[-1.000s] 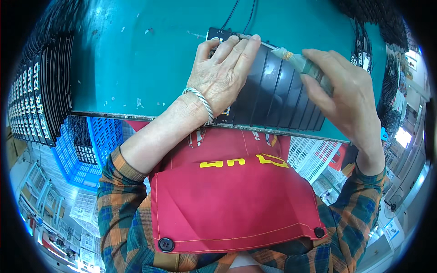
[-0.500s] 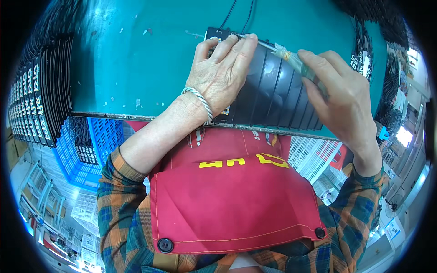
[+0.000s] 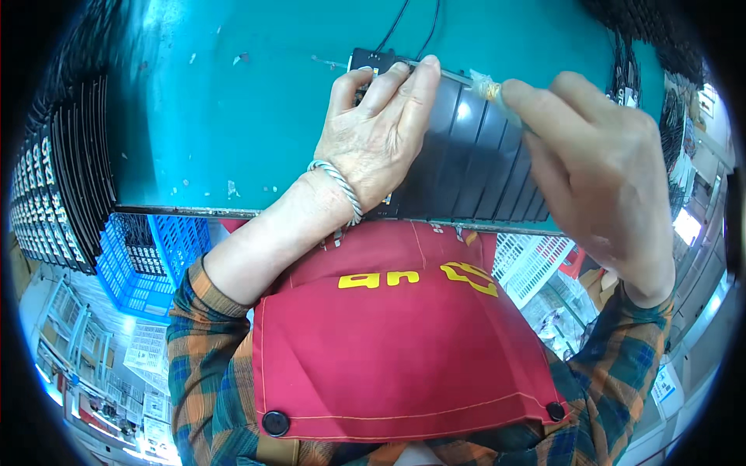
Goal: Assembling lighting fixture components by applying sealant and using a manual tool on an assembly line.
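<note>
The row of overlapping black panels point(image 3: 466, 163) lay on the green tabletop point(image 3: 233, 132) straight ahead of you, its near end close to the table's front edge. Your left hand point(image 3: 373, 128) lay over the row's left part, fingers bent at the far edge; whether they pinched anything you could not be told, as the undersides were hidden. Your right hand point(image 3: 602, 167) was closed around the wrapped handle of a thin-shafted hand tool point(image 3: 491, 90), whose metal shaft ran along the far edge toward your left fingertips, its tip out of sight.

Two black cables point(image 3: 434, 27) led away beyond that edge. The widest open room was on your left, bare green as far as the stack of black strips point(image 3: 47, 194); on your right, less space separated your knuckles from the black bundle point(image 3: 624, 70). Below the front edge sat a blue crate point(image 3: 172, 242) to your left and a white crate point(image 3: 522, 260) to your right.
</note>
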`<state>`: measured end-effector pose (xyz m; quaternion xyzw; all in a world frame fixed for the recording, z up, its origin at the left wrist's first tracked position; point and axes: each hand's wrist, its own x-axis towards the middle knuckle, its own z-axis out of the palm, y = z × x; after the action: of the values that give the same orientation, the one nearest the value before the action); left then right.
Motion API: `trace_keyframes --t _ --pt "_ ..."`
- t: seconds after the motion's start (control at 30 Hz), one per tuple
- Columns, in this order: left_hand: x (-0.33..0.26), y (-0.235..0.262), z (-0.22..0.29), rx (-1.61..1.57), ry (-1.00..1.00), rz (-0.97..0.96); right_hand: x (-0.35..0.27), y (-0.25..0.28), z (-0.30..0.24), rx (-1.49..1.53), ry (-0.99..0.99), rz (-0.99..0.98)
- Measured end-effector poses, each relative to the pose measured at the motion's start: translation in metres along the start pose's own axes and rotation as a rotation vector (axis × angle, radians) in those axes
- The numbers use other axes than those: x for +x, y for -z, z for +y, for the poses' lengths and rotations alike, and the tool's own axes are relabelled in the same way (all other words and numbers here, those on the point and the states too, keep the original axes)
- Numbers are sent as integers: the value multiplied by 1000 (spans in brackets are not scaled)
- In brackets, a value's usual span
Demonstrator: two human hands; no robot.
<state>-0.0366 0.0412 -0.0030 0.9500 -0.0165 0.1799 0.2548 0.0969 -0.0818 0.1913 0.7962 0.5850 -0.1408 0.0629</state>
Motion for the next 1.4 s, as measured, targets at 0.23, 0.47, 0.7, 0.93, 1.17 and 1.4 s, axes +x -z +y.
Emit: trace_keyframes --t 0.23,0.47,0.7,0.93,1.17,1.4 --pt "-3 -6 -2 -56 40 -39 41 30 2 -81 86 -199" --pt "4 14 -13 -30 -53 -101 -1 4 -6 161 -104 -7" --pt "-2 28 -25 -67 -215 -221 -51 -100 5 406 -324 446" --pt "-6 28 -28 124 -317 -268 -122 -148 6 1079 -501 455" --pt "5 34 -34 -38 -327 -242 -145 -182 -11 1074 -305 251" --pt "13 16 -33 262 -295 -243 -138 -198 -9 1022 -192 256"
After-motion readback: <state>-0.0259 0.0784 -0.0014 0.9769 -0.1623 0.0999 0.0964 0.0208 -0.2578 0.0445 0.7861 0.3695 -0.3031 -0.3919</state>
